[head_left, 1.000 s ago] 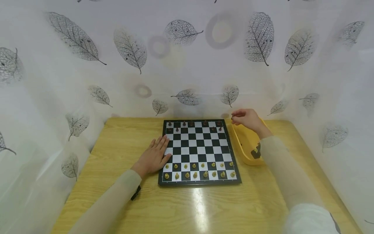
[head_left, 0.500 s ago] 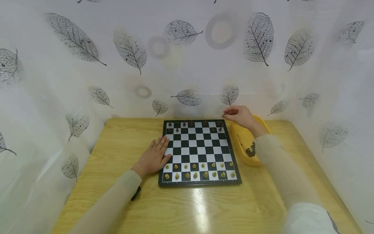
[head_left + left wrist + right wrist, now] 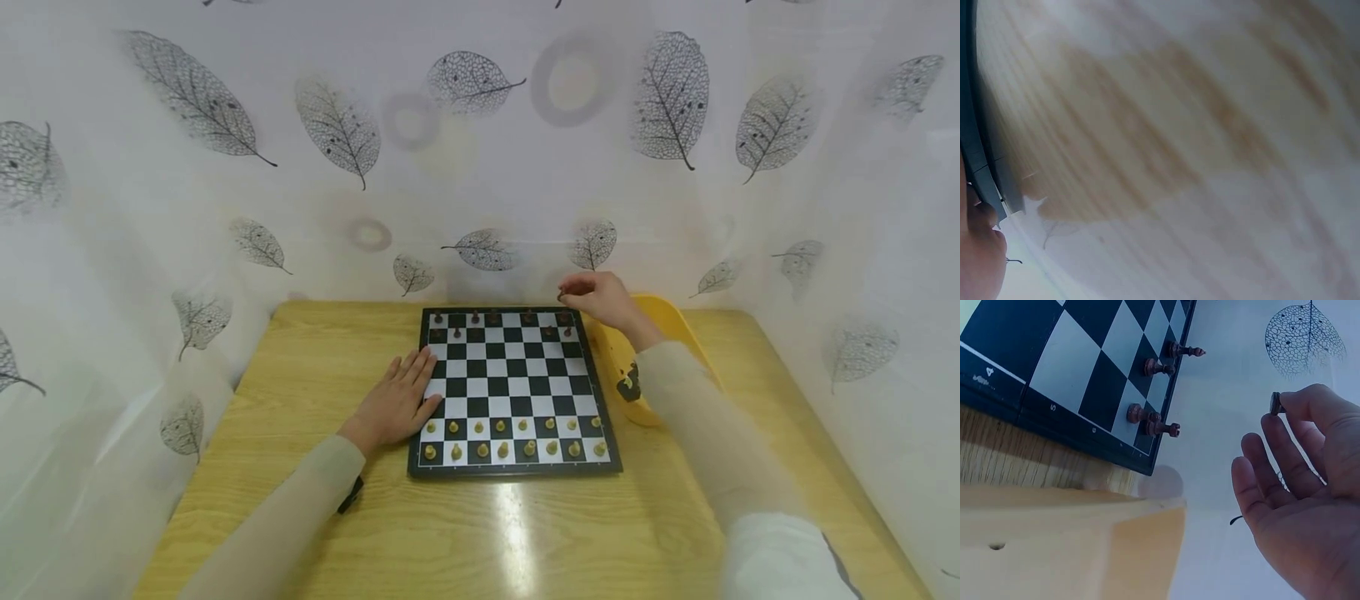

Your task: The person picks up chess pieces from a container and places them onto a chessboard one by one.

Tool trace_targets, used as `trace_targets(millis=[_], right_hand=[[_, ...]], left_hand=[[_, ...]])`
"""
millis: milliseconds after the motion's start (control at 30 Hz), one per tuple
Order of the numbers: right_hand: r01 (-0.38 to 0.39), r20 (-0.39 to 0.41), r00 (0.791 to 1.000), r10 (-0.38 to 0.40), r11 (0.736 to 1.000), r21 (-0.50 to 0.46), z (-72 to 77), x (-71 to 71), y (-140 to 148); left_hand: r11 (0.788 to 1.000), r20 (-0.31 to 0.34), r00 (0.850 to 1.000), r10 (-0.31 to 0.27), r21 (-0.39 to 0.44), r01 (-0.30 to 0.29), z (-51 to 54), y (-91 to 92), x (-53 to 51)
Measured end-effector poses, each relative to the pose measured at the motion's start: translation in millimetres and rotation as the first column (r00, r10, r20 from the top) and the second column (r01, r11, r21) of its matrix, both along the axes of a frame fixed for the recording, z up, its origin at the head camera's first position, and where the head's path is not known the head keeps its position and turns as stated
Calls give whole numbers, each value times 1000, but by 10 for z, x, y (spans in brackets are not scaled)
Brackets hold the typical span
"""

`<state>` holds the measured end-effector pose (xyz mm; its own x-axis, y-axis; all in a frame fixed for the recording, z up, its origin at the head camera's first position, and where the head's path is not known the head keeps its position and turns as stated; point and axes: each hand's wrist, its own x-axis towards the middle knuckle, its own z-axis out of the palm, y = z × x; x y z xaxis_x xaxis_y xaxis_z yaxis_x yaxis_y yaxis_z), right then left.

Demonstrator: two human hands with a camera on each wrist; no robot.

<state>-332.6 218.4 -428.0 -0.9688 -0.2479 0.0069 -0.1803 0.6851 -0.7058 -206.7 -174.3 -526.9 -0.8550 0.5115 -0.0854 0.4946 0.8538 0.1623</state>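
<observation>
A chessboard [image 3: 517, 367] lies on the table, with yellow pieces [image 3: 529, 448] in two rows along its near side and several dark red pieces [image 3: 475, 317] at its far side. My left hand [image 3: 393, 400] rests flat with straight fingers on the board's left edge. Beyond the board's far right corner, my right hand [image 3: 603, 298] is raised. In the right wrist view, the thumb and a finger of my right hand [image 3: 1310, 469] pinch a small dark piece [image 3: 1276, 404] by its base; the piece's other end is hidden. Red pieces [image 3: 1154, 427] stand at the board's corner there.
A yellow tray [image 3: 667, 312] stands right of the board, partly under my right forearm, with a dark and yellow thing [image 3: 628, 383] inside. A light curtain [image 3: 480, 167] with leaf prints hangs behind the wooden table [image 3: 337, 333].
My right hand has moved left from above the tray's far end toward the board's far right corner, still pinching the small piece. My left hand has stayed in place.
</observation>
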Motion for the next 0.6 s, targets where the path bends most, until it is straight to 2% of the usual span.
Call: trace_targets(millis=[333, 600], right_hand=[[-28, 9, 1000, 28, 1000, 14, -25, -55, -150], [-29, 10, 1000, 29, 1000, 1, -19, -54, -247]], left_hand=[[1000, 11, 1000, 2, 0, -2, 40, 4, 10], [1000, 7, 1000, 2, -13, -2, 23, 3, 7]])
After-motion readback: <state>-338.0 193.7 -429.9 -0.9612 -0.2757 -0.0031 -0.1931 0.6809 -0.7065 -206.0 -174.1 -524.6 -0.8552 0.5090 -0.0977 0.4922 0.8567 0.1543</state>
